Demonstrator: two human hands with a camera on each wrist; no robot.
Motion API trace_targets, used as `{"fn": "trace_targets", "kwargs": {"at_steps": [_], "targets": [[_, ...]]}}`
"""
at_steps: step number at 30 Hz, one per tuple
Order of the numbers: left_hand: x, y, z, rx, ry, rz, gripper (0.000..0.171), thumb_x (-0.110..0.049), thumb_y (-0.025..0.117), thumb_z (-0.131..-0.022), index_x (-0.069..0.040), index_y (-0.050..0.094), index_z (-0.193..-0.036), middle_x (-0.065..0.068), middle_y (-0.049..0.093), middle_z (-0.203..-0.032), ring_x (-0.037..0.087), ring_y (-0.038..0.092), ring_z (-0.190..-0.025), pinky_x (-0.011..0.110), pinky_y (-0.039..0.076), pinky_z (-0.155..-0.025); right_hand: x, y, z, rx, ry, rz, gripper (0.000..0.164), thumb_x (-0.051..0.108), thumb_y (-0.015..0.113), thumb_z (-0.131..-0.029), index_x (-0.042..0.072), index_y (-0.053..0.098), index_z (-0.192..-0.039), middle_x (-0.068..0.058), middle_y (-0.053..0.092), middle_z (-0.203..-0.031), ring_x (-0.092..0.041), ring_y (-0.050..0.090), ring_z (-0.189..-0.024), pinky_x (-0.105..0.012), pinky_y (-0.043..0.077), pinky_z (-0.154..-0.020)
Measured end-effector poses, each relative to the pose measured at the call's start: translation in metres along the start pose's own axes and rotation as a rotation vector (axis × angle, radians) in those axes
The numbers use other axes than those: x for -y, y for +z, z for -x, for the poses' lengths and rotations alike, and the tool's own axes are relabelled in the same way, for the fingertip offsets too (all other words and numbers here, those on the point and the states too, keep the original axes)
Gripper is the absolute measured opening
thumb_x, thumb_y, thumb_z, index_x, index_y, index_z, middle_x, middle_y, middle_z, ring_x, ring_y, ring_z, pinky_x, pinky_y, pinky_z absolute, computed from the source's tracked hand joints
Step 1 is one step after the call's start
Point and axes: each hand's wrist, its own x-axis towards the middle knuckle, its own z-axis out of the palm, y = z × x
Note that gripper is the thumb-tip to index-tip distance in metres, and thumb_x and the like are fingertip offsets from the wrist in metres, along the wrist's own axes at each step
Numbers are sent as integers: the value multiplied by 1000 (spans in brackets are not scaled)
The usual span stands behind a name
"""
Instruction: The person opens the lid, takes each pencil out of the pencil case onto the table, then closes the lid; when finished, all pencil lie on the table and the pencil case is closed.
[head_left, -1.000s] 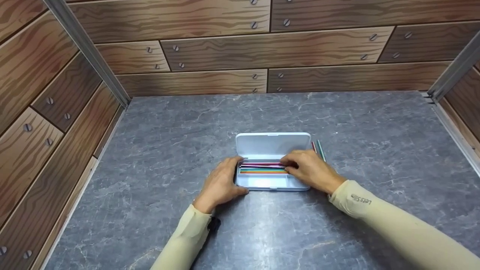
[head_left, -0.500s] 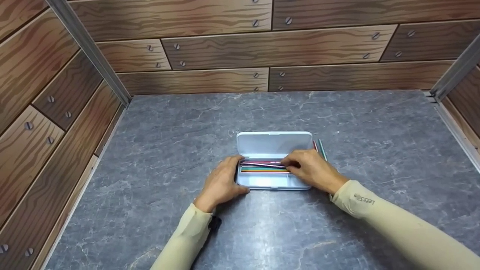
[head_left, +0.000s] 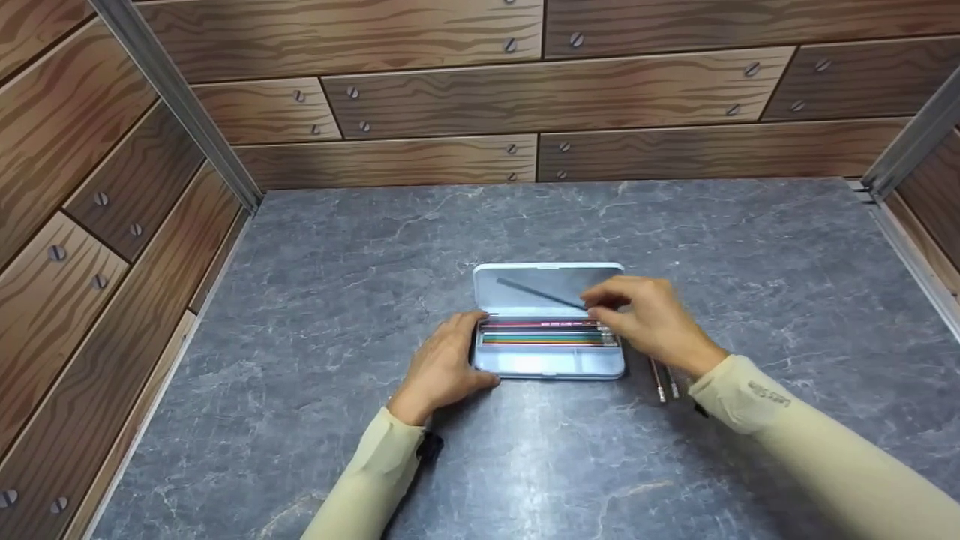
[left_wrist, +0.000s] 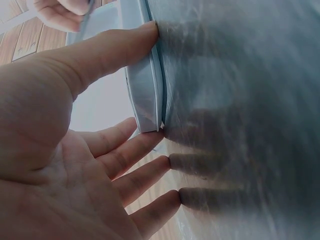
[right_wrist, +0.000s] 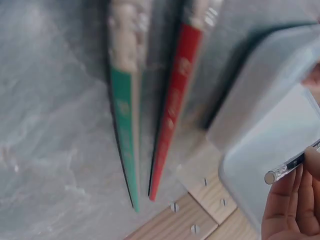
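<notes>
An open, pale plastic pencil case (head_left: 600,366) lies on the table, its lid (head_left: 491,300) raised at the back. Several coloured pencils (head_left: 540,339) fill its middle. My left hand (head_left: 442,367) holds the case's left end, thumb along the front wall and fingers at the end corner. Above the case, my right hand (head_left: 649,319) pinches a dark pencil (head_left: 540,293) near its eraser end. That pencil slants up to the left in front of the lid. In the right wrist view, its eraser tip (right_wrist: 270,177) sticks out past the fingers.
Right of the case, a red pencil (right_wrist: 172,105) and a green pencil (right_wrist: 125,115) lie side by side on the grey marbled table (head_left: 375,247), partly under my right hand in the head view. Wood-patterned walls (head_left: 435,161) border the table at the back and sides.
My right hand has lifted the dark pencil out of the case and moved up and right with it. Pencil ends it covered now show. My left hand stays put.
</notes>
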Motion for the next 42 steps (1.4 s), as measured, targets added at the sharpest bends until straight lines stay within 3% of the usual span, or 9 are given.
{"fn": "trace_targets", "kwargs": {"at_steps": [4,8,13,23,26,31,38,42], "targets": [[-3,-3,1,-1,7,10,101,-26,103,-74,-8,53,-160,16,65,-152,37,64,-140,57,54,-118,0,-17,5,-80,60,-10,23,0,85,-94,7,86,-116,-11,87,-111,-24,79,-98,-22,63,-89],[-5,-5,2,-10,19,12,102,-23,104,-72,-5,53,-159,17,66,-150,38,64,-139,58,54,-118,-10,-30,13,-137,145,-58,22,2,86,-95,4,86,-117,-16,86,-111,-3,75,-92,-10,57,-84],[-1,-4,2,-8,5,1,104,-25,104,-72,-8,53,-160,16,66,-151,36,64,-140,56,54,-119,-32,-45,29,-176,273,-126,25,7,84,-98,-2,83,-122,-25,84,-116,12,69,-86,-8,57,-78],[9,2,2,-35,1,7,101,-29,104,-73,-13,54,-160,13,67,-151,35,65,-140,56,54,-118,-61,-58,59,-140,455,-56,31,12,83,-99,-2,81,-127,-19,84,-113,10,66,-82,-12,56,-71],[3,-2,4,-6,-14,2,101,-29,104,-75,-12,53,-161,14,65,-153,36,63,-142,57,53,-119,-65,-57,64,-117,498,-21,31,12,82,-99,-3,82,-125,-15,85,-107,8,65,-78,-14,56,-68],[15,11,0,-12,2,-43,101,-34,103,-77,-15,52,-162,12,65,-152,34,64,-140,54,55,-117,-64,-52,72,-87,575,12,32,14,83,-97,-5,82,-123,-8,85,-97,3,64,-73,-18,53,-63],[-6,-4,3,1,24,9,98,-25,102,-78,-8,52,-160,18,64,-153,39,63,-141,57,54,-118,-57,-46,78,-78,630,70,34,16,81,-94,-3,83,-122,-8,86,-96,-2,63,-74,-21,48,-62],[-2,1,0,4,-3,1,101,-28,103,-76,-10,52,-161,15,64,-155,38,62,-143,57,53,-120,-54,-44,77,-54,644,78,35,17,80,-92,-2,83,-121,-8,86,-96,-3,63,-73,-22,48,-62]]}}
